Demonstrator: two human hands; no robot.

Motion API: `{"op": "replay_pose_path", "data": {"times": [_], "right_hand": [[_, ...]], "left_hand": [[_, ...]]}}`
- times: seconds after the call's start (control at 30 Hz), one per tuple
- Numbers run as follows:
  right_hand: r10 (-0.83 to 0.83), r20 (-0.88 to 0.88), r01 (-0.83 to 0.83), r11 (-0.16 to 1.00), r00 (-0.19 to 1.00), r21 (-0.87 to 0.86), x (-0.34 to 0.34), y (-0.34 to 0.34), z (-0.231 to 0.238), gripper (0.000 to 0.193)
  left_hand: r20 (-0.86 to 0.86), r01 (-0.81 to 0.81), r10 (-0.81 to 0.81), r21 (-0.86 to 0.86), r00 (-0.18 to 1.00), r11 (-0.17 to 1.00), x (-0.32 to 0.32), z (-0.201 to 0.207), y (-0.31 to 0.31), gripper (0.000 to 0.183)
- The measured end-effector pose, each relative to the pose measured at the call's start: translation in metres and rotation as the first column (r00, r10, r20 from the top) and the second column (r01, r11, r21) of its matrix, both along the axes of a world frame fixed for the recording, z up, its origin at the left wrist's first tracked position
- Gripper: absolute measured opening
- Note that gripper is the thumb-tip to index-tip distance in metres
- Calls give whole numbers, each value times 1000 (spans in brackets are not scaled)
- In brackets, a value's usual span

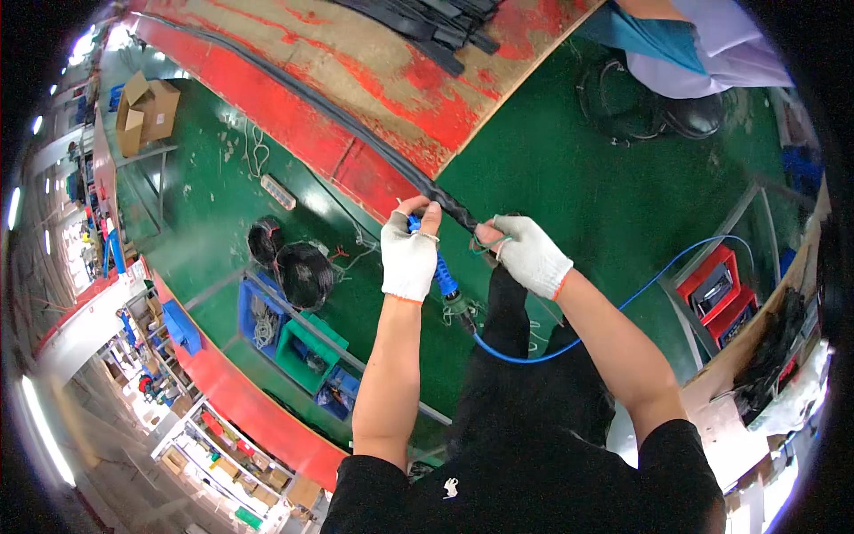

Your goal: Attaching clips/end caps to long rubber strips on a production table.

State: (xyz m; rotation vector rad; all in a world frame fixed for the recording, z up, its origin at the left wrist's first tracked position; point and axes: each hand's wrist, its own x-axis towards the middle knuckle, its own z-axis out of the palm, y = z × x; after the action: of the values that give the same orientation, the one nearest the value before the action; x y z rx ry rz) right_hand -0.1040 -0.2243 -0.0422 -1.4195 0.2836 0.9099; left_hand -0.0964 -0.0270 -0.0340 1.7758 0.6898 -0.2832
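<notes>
A long black wrapped cable bundle (356,132) runs from the far left along the table edge to my hands. My left hand (411,256), in a white glove with bare fingertips, is closed on the bundle near its end, thumb on top. A blue tool with a ribbed handle (445,278) hangs by this palm, and a blue hose (534,357) trails from its lower end. Whether the palm also grips the tool is hidden. My right hand (527,252), gloved alike, pinches the bundle's near end. A thin green cord (498,243) lies by its fingers.
The worn red table (391,67) carries several black strips (436,27). Below left stand a green bin (307,351) and black cable coils (304,274). A power strip (278,192) lies on the green floor. Red bins (716,289) stand right. Another person's clothing (712,44) shows top right.
</notes>
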Motion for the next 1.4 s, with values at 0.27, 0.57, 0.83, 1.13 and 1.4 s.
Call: {"op": "replay_pose_path", "data": {"times": [0.27,0.57,0.83,1.13,1.4], "right_hand": [[19,68,-19,1000,998,4,2,-8,-12,39],[166,103,-168,986,981,9,14,-13,-21,40],[176,135,-176,984,975,-11,12,-10,-10,40],[151,98,-147,988,984,-43,4,-4,-8,38],[114,52,-113,994,992,-5,18,-7,-19,33]], "left_hand": [[81,129,-139,116,987,985,-4,-8,-10,23],[94,-69,67,23,993,997,-12,-20,-8,35],[26,139,-147,198,989,970,17,6,6,21],[162,42,-221,709,962,704,17,-10,-21,18],[122,116,-270,684,955,720,33,-17,-10,19]]}}
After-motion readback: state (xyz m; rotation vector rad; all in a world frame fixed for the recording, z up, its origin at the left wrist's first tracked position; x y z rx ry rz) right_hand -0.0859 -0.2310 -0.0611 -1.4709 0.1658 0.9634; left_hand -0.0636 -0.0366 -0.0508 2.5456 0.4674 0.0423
